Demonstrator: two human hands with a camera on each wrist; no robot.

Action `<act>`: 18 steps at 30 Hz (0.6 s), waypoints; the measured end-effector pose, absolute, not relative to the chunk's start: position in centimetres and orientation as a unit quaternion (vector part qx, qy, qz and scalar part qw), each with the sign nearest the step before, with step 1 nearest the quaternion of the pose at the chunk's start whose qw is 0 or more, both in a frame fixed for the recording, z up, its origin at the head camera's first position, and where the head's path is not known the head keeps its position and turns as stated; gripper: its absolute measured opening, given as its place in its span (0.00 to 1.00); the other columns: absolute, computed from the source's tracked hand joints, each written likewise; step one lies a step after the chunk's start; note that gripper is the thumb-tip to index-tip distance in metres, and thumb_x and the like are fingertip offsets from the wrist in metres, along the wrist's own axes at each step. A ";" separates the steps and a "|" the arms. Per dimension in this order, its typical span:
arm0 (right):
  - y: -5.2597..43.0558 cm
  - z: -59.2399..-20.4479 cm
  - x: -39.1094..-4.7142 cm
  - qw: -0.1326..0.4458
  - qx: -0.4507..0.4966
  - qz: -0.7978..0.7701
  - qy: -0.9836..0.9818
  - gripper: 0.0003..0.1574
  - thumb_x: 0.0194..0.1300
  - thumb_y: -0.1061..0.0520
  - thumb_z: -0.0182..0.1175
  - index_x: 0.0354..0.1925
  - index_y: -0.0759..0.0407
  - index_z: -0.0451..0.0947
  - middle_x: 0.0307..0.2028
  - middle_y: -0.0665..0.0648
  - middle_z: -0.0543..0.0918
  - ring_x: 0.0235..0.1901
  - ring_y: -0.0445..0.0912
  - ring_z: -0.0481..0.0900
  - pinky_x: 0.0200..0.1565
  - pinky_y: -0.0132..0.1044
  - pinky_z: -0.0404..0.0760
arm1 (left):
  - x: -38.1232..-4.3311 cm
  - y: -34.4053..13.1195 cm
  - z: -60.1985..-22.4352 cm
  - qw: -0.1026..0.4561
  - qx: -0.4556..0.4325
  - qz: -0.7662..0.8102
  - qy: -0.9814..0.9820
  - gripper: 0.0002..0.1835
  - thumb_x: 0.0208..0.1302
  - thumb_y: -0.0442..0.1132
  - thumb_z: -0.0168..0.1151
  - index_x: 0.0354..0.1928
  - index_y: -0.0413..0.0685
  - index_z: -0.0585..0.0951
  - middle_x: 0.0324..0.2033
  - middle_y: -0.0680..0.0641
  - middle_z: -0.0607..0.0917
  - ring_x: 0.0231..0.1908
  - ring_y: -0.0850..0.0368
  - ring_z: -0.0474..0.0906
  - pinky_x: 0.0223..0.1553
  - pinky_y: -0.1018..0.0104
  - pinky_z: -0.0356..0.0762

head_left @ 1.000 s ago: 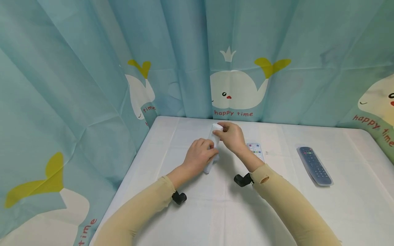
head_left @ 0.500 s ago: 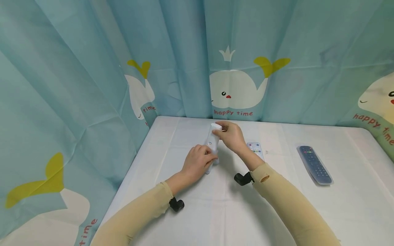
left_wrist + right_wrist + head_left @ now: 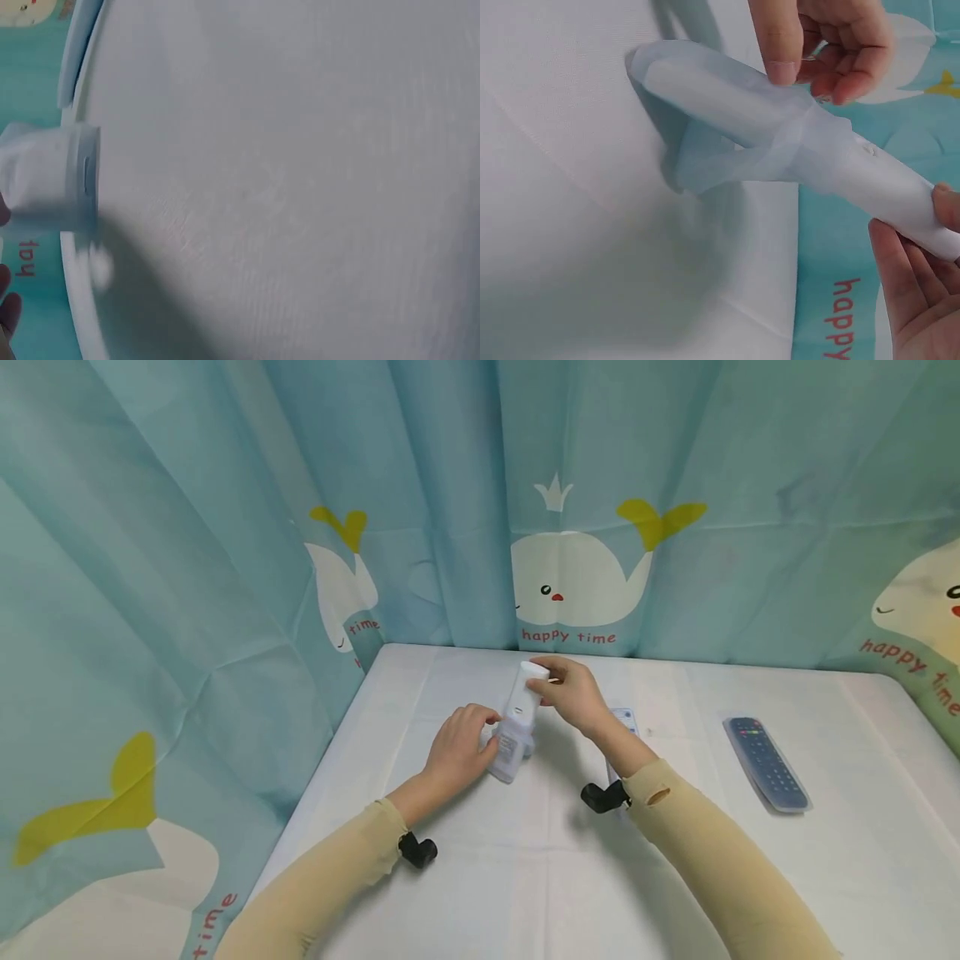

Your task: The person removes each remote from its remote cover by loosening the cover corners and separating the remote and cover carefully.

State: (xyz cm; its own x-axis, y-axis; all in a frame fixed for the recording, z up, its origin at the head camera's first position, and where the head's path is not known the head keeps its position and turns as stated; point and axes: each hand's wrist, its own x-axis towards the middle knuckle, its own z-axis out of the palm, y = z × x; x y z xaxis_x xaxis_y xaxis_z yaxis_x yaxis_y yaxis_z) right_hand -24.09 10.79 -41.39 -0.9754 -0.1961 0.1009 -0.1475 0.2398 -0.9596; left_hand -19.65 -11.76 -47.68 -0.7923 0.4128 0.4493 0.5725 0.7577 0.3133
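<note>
A white remote control (image 3: 525, 697) stands tilted over the table, its upper end pinched between the thumb and fingers of my right hand (image 3: 576, 695). Around its lower part is a translucent soft cover (image 3: 507, 753), bunched at the middle, with a loose flap hanging away in the right wrist view. The bare upper part of the remote control (image 3: 889, 184) sticks out of it. My left hand (image 3: 459, 745) is just left of the cover with loosely bent fingers, its fingertips right at the cover's edge. At the left wrist view's edge, only part of the cover (image 3: 45, 176) shows.
A small remote with coloured buttons (image 3: 623, 719) lies partly hidden behind my right forearm. Farther right on the white table (image 3: 480, 893) lies a dark blue remote in a clear cover (image 3: 767, 766). A whale-print curtain (image 3: 457, 502) borders the back and left.
My left hand has let go of the cover and drawn back left and down. The cover now sits bunched lower, baring more of the remote control. My right hand has shifted slightly right.
</note>
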 end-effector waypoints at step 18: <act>12.3 -42.0 -24.3 0.071 -0.111 -0.641 0.756 0.25 0.71 0.58 0.66 0.64 0.60 0.77 0.52 0.63 0.83 0.47 0.52 0.82 0.50 0.51 0.85 | -20.0 -12.2 -47.0 0.198 -0.294 -0.159 -0.921 0.11 0.66 0.37 0.70 0.49 0.51 0.86 0.42 0.54 0.87 0.42 0.55 0.81 0.41 0.60 0.77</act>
State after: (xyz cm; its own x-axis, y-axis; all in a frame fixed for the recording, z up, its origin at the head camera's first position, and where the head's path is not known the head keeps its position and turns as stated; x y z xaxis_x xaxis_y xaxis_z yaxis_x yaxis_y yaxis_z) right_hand -24.33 12.27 -41.98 -0.9651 -0.2595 0.0346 -0.0765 0.1530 -0.9853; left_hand -20.03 -12.22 -46.96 -0.7489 0.4785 0.4584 0.6047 0.7765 0.1773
